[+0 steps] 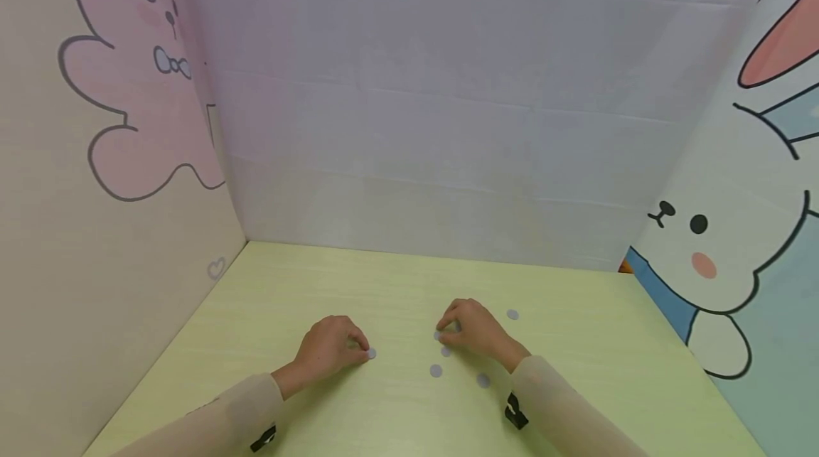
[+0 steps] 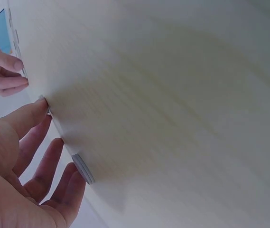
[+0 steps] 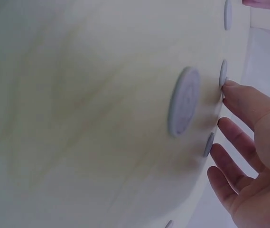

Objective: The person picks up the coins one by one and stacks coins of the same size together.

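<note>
In the head view, my left hand [image 1: 329, 349] pinches a small round grey disc [image 1: 372, 353] at the table surface between thumb and forefinger. Up close in the left wrist view, a short stack of grey discs [image 2: 82, 169] stands beside its other fingertips. To the right, my right hand [image 1: 476, 329] holds another grey disc [image 1: 438, 335] by the edge, thumb and forefinger on either side. One more disc [image 3: 209, 144] lies under the right fingers, and a disc [image 3: 223, 72] is close to the thumb in the right wrist view.
Loose grey discs lie near the right hand: one disc [image 1: 436, 370] and another disc [image 1: 483, 380] nearer me, and a disc [image 1: 512, 314] farther back. The pale yellow table [image 1: 358, 279] meets a back wall [image 1: 409, 158] and side walls with cartoon animals.
</note>
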A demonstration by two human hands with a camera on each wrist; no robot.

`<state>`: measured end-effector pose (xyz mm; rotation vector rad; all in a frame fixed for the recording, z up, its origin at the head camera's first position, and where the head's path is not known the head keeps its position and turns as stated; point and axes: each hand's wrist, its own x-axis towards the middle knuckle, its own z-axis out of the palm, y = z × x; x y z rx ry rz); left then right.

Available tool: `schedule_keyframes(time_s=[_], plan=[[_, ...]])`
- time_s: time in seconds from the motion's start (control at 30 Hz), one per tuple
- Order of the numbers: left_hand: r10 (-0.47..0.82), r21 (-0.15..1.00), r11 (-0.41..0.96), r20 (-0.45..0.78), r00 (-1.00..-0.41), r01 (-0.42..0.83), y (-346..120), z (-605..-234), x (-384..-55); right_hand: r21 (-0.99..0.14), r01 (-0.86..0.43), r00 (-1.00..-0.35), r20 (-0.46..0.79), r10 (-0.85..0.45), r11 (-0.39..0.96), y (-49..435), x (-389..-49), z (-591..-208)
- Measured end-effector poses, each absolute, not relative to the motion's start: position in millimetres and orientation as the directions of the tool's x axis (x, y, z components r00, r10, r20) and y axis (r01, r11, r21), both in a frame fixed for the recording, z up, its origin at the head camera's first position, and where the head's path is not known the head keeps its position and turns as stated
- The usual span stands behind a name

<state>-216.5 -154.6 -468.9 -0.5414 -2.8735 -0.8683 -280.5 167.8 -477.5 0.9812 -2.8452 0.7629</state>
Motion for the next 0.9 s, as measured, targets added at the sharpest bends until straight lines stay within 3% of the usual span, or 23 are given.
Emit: schedule_keyframes(time_s=[0.9], plan=[[0.304, 0.497, 0.793, 0.179, -0.936, 0.353, -154.7, -471.5, -220.3, -0.323, -0.661, -0.749, 0.241, -0.617, 0.677, 156.2, -277.6, -470.5]])
